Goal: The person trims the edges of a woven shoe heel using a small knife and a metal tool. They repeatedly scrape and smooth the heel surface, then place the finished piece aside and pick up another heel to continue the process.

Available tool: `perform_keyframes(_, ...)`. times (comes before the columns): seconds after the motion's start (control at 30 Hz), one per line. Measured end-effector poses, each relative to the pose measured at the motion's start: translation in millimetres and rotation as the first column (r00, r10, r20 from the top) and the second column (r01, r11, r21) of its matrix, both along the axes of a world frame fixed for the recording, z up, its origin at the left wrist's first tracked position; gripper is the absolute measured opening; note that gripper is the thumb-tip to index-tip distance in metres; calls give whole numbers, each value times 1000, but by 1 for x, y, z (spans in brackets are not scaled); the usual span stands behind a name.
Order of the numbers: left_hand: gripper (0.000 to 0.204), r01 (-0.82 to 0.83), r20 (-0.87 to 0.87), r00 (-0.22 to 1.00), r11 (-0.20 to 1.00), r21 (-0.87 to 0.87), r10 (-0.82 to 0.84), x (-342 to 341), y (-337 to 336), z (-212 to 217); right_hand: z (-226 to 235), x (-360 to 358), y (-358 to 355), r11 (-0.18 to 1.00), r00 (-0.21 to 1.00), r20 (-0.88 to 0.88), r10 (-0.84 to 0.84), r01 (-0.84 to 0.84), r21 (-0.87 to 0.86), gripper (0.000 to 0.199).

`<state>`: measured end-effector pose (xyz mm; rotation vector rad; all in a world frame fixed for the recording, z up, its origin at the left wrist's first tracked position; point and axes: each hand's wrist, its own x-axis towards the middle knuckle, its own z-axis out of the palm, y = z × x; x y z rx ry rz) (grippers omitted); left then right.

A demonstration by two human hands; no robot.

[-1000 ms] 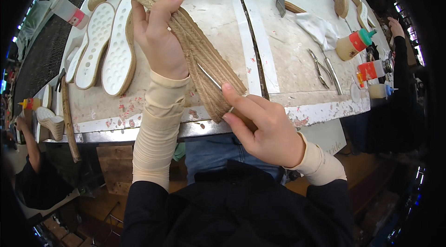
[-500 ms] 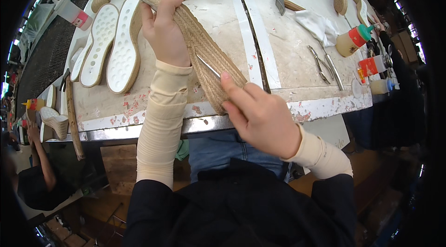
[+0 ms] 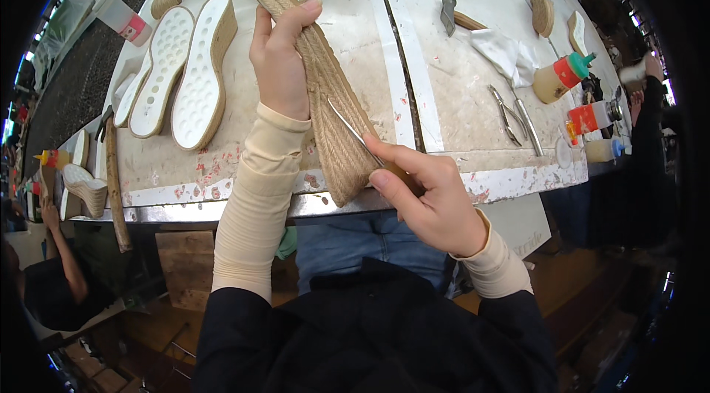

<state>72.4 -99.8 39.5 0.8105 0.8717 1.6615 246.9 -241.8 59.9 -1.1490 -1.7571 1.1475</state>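
1. While the left hand (image 3: 285, 60) grips the braided sole (image 3: 333, 149) near its upper end, thumb across it and fingers curled at its left side, the sole slants over the near edge of the table (image 3: 355, 38), lower end toward the wearer.
2. Closed firmly, the right hand (image 3: 436, 193) pinches a pointed tool (image 3: 351, 128) between thumb and fingers, its brown handle mostly hidden in the palm.
3. The thin metal shaft lies over the braided surface, pointing up and left; whether its tip presses in, I cannot tell.
4. Left of the hands, white-topped soles (image 3: 200, 79) lie close together, with a wooden-handled hammer (image 3: 116, 186) nearer the edge.
5. To the right lie pincers (image 3: 509, 119) just beside a metal rod (image 3: 529, 127), near a green-capped bottle (image 3: 558, 79) and a crumpled white cloth (image 3: 506, 53).
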Motion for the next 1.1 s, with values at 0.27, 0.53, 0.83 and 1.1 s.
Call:
perform_keyframes(0.27, 34, 129, -89, 987, 991, -40, -132, 5, -9, 8, 17, 13, 13, 989, 981, 183, 67, -90, 121, 37)
perform_keyframes(0.53, 40, 212, -39, 976, 976, -36, -214, 15, -15, 15, 29, 23, 17, 956, 945, 325, -44, -55, 288, 38)
perform_keyframes(0.83, 43, 245, -40, 968, 969, -30, -246, 15, -15, 12, 20, 22, 11, 978, 946, 308, 99, -149, 145, 37)
perform_keyframes(1.1, 49, 208, -131, 969, 978, -7, -208, 18, -15, 8, 31, 24, 13, 988, 946, 294, 135, -152, 37, 35)
